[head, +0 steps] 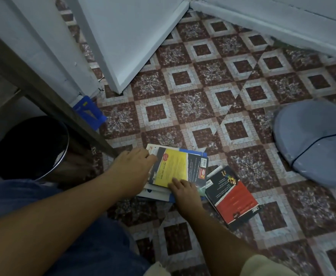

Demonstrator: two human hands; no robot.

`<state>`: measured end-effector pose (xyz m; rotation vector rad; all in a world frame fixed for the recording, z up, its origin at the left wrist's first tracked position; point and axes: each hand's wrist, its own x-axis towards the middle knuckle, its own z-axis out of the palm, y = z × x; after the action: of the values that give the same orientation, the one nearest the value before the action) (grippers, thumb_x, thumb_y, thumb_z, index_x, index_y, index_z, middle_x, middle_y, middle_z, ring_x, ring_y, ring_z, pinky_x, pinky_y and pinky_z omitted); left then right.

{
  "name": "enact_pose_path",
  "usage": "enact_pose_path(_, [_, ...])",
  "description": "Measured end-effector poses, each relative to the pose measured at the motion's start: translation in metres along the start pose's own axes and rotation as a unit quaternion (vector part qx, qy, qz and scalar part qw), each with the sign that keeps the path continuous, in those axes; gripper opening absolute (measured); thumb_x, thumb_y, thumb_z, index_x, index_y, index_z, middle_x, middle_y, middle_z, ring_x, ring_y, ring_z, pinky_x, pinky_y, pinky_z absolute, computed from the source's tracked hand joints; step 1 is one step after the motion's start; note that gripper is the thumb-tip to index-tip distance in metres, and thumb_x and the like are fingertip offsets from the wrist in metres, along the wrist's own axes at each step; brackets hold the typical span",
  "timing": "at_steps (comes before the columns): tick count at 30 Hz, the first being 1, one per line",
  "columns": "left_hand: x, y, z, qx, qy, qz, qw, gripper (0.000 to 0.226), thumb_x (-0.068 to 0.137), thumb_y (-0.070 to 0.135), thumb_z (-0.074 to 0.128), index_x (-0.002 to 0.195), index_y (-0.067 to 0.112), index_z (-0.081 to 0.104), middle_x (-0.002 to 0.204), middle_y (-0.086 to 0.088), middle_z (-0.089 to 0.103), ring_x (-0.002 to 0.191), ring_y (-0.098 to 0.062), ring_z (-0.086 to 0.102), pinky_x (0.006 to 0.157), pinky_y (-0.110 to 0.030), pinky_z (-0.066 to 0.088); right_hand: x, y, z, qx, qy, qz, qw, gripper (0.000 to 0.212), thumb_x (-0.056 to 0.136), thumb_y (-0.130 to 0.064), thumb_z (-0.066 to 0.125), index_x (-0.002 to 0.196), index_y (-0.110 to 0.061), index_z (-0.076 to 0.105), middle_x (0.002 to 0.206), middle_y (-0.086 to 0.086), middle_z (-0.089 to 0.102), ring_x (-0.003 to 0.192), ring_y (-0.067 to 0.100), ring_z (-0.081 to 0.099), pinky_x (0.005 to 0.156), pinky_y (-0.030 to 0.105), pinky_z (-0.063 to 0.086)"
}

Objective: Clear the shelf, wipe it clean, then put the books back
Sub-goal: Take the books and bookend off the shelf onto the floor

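On the tiled floor [183,108], our left hand [131,168] grips the book stack [193,152] by its left edge. Our right hand [185,191] presses flat fingers on its yellow book [173,168]. 1 red book [233,198] lies beside.

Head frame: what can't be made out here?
All head view.
- Book stack: count hidden by the yellow-covered book and both hands.
- Left hand, right hand: backs hide thumbs and undersides; grip unclear.
- Cover text, including the red-and-black book: too small, blurred.
- Black bin: inside too dark.
- Grey-blue round object: cut off by right edge.
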<state>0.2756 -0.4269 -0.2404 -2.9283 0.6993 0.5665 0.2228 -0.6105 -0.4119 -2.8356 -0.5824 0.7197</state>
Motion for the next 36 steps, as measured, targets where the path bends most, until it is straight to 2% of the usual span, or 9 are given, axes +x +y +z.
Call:
enact_pose_path(4, [-0.001, -0.002, -0.002, -0.008, -0.006, -0.005, 1.0, 0.047, 0.095, 0.031, 0.049, 0.139, 0.026, 0.034, 0.134, 0.001, 0.044, 0.123, -0.019, 0.041, 0.102, -0.036, 0.039, 0.008, -0.008, -0.017, -0.009, 0.008, 0.025, 1.0, 0.039, 0.094, -0.023, 0.049, 0.132, -0.016, 0.051, 0.136, 0.007, 0.052, 0.121, 0.029, 0.046, 0.102, 0.042, 0.034])
enact_pose_path(10, [-0.015, -0.016, -0.033, -0.007, 0.028, -0.078, 0.996, 0.039, 0.097, 0.037, 0.047, 0.134, 0.026, 0.04, 0.13, 0.003, 0.048, 0.119, -0.018, 0.046, 0.098, -0.034, 0.04, 0.026, -0.038, -0.088, 0.041, 0.157, 0.039, 0.986, 0.031, 0.097, -0.027, 0.049, 0.122, -0.013, 0.06, 0.12, 0.007, 0.061, 0.113, 0.031, 0.051, 0.097, 0.043, 0.035])
enact_pose_path(15, [-0.059, -0.05, -0.067, -0.039, 0.083, -0.194, 0.977, 0.03, 0.096, 0.039, 0.047, 0.123, 0.027, 0.048, 0.117, 0.003, 0.052, 0.106, -0.018, 0.052, 0.083, -0.033, 0.045, 0.028, -0.089, -0.164, 0.072, 0.316, -0.004, 0.946, 0.008, 0.081, -0.023, 0.067, 0.085, -0.016, 0.07, 0.079, 0.001, 0.066, 0.076, 0.027, 0.061, 0.072, 0.039, 0.046])
enact_pose_path(18, [-0.095, -0.07, -0.085, -0.058, 0.119, -0.245, 0.961, 0.027, 0.095, 0.043, 0.048, 0.117, 0.028, 0.053, 0.11, 0.004, 0.052, 0.103, -0.017, 0.054, 0.08, -0.033, 0.048, 0.019, -0.129, -0.209, 0.083, 0.351, -0.053, 0.931, 0.01, 0.084, -0.024, 0.061, 0.084, -0.016, 0.068, 0.079, 0.001, 0.065, 0.074, 0.027, 0.059, 0.069, 0.037, 0.042])
enact_pose_path(21, [-0.14, -0.088, -0.104, -0.078, 0.161, -0.283, 0.942, 0.027, 0.095, 0.042, 0.051, 0.118, 0.028, 0.054, 0.111, 0.004, 0.053, 0.102, -0.016, 0.054, 0.078, -0.031, 0.046, 0.006, -0.176, -0.251, 0.095, 0.357, -0.114, 0.922, 0.018, 0.086, -0.029, 0.056, 0.092, -0.018, 0.069, 0.086, 0.002, 0.067, 0.081, 0.026, 0.06, 0.073, 0.039, 0.046])
enact_pose_path(26, [-0.235, -0.125, -0.125, -0.059, 0.244, -0.385, 0.888, 0.028, 0.092, 0.042, 0.053, 0.117, 0.029, 0.055, 0.113, 0.005, 0.053, 0.105, -0.018, 0.055, 0.072, -0.031, 0.037, -0.012, -0.276, -0.301, 0.078, 0.383, -0.227, 0.892, 0.021, 0.084, -0.031, 0.054, 0.091, -0.022, 0.071, 0.084, -0.002, 0.068, 0.076, 0.022, 0.064, 0.066, 0.038, 0.051])
enact_pose_path(29, [-0.292, -0.149, -0.127, -0.053, 0.276, -0.448, 0.849, 0.03, 0.09, 0.044, 0.053, 0.115, 0.028, 0.055, 0.114, 0.004, 0.054, 0.109, -0.02, 0.055, 0.081, -0.032, 0.043, -0.024, -0.338, -0.322, 0.051, 0.366, -0.285, 0.884, 0.016, 0.087, -0.03, 0.057, 0.092, -0.021, 0.069, 0.088, -0.003, 0.068, 0.082, 0.02, 0.063, 0.07, 0.034, 0.049])
enact_pose_path(33, [-0.377, -0.175, -0.118, -0.051, 0.34, -0.543, 0.766, 0.027, 0.087, 0.044, 0.056, 0.109, 0.028, 0.058, 0.107, 0.002, 0.055, 0.106, -0.021, 0.055, 0.083, -0.033, 0.047, -0.037, -0.429, -0.335, 0.033, 0.293, -0.384, 0.875, 0.02, 0.09, -0.033, 0.056, 0.105, -0.026, 0.068, 0.106, -0.005, 0.068, 0.1, 0.018, 0.061, 0.081, 0.031, 0.045])
enact_pose_path(36, [-0.423, -0.187, -0.103, -0.033, 0.374, -0.61, 0.697, 0.025, 0.084, 0.04, 0.063, 0.102, 0.024, 0.062, 0.1, -0.002, 0.053, 0.1, -0.026, 0.052, 0.079, -0.038, 0.047, -0.041, -0.488, -0.334, 0.037, 0.259, -0.426, 0.866, 0.022, 0.089, -0.034, 0.057, 0.108, -0.028, 0.067, 0.11, -0.008, 0.067, 0.104, 0.016, 0.059, 0.084, 0.031, 0.047])
